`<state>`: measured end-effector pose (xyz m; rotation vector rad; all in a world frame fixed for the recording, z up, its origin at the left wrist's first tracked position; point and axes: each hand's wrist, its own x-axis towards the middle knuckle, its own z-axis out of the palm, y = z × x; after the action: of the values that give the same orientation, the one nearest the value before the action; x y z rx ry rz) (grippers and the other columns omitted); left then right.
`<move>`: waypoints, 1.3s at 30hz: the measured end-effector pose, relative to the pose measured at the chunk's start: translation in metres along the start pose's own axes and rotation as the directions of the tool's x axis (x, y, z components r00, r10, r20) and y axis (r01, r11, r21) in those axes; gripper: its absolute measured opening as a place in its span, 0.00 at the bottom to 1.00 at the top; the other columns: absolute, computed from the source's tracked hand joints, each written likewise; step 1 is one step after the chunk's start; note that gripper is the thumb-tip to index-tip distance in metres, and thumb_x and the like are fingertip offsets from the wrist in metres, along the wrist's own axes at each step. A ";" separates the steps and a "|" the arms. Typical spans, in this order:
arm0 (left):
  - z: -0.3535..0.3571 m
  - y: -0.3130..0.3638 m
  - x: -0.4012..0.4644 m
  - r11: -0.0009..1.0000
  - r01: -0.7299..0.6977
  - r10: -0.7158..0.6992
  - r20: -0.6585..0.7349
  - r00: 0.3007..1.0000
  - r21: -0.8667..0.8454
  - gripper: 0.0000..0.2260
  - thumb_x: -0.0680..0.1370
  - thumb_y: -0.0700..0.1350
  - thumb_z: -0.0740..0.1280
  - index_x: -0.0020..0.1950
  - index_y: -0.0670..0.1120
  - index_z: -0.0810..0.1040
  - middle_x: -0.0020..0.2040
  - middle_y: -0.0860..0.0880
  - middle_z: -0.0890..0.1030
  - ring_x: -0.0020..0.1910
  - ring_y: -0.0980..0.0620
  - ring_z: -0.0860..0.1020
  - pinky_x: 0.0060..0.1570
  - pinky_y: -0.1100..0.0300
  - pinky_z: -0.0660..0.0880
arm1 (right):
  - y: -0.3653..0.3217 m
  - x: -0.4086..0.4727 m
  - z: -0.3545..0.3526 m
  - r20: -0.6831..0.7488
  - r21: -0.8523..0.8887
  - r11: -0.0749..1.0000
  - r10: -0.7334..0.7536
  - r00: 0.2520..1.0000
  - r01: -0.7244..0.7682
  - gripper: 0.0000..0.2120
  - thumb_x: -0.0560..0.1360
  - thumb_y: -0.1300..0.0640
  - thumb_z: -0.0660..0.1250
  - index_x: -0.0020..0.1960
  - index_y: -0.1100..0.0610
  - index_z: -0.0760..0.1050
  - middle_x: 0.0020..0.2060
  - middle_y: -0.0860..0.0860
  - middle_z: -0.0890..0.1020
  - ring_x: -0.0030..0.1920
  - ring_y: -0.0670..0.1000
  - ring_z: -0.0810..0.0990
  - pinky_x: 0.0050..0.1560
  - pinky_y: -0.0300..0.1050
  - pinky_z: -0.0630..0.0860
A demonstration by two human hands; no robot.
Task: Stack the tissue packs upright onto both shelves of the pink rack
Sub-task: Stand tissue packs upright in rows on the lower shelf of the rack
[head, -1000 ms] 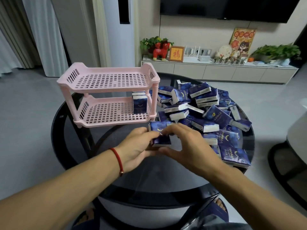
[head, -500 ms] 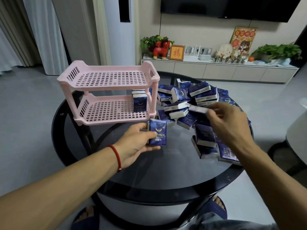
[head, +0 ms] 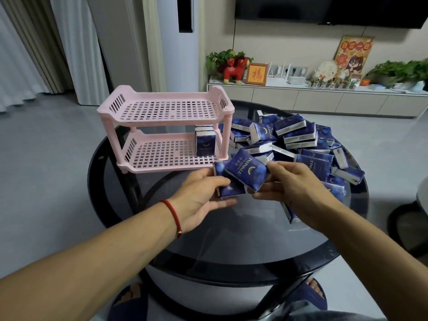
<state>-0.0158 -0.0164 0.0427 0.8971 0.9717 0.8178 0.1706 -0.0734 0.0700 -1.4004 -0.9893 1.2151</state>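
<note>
A pink two-shelf rack [head: 162,122] stands on the left of a round dark glass table [head: 231,239]. Its top shelf is bare; upright blue tissue packs [head: 205,144] stand at the right end of the lower shelf. A heap of blue tissue packs [head: 298,140] lies to the right of the rack. My left hand [head: 201,198] grips one blue pack [head: 229,188] in front of the rack. My right hand [head: 296,191] pinches a second, tilted pack [head: 246,171] that overlaps the first.
Behind the table runs a low white cabinet [head: 324,98] with plants, a red horse figure and a framed picture. A television hangs above it. A dark chair edge [head: 407,218] shows at the right. Grey floor surrounds the table.
My right hand has left the heap with a pack and brought it left against the pack in my left hand. My left hand has stayed in front of the rack.
</note>
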 end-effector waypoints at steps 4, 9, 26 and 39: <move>-0.010 0.004 0.006 0.995 -0.044 0.046 -0.018 0.999 0.087 0.14 0.78 0.35 0.62 0.62 0.38 0.80 0.50 0.38 0.84 0.46 0.43 0.82 0.58 0.37 0.79 | -0.002 0.004 0.001 0.013 -0.518 0.830 -0.232 0.973 0.205 0.13 0.86 0.50 0.57 0.55 0.52 0.80 0.47 0.53 0.84 0.41 0.56 0.86 0.34 0.50 0.84; -0.019 0.002 -0.001 0.958 -0.055 -0.043 0.335 0.941 0.280 0.24 0.73 0.35 0.73 0.69 0.42 0.75 0.62 0.39 0.83 0.60 0.40 0.82 0.61 0.39 0.77 | 0.009 0.016 0.020 0.019 -0.757 0.594 -0.396 0.918 0.272 0.13 0.80 0.43 0.66 0.54 0.52 0.77 0.36 0.49 0.83 0.35 0.47 0.80 0.35 0.47 0.77; -0.056 0.006 0.018 0.641 -0.379 0.226 0.307 0.924 0.668 0.29 0.65 0.48 0.81 0.64 0.55 0.76 0.61 0.52 0.83 0.63 0.55 0.80 0.67 0.47 0.76 | 0.018 0.028 0.032 0.347 -0.722 0.470 -0.390 0.853 0.508 0.25 0.75 0.48 0.75 0.70 0.47 0.73 0.55 0.42 0.80 0.52 0.44 0.80 0.53 0.48 0.81; -0.074 0.020 0.034 0.554 -0.407 0.437 0.163 0.885 0.726 0.26 0.67 0.44 0.81 0.63 0.53 0.79 0.57 0.54 0.84 0.58 0.56 0.82 0.63 0.49 0.79 | 0.016 0.055 0.036 0.181 -0.660 0.596 -0.465 0.867 0.457 0.22 0.76 0.44 0.72 0.67 0.51 0.74 0.52 0.42 0.81 0.50 0.41 0.81 0.51 0.42 0.82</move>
<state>-0.0763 0.0400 0.0286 1.9142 1.1621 0.8337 0.1438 -0.0173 0.0442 -1.5363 -1.7925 0.4292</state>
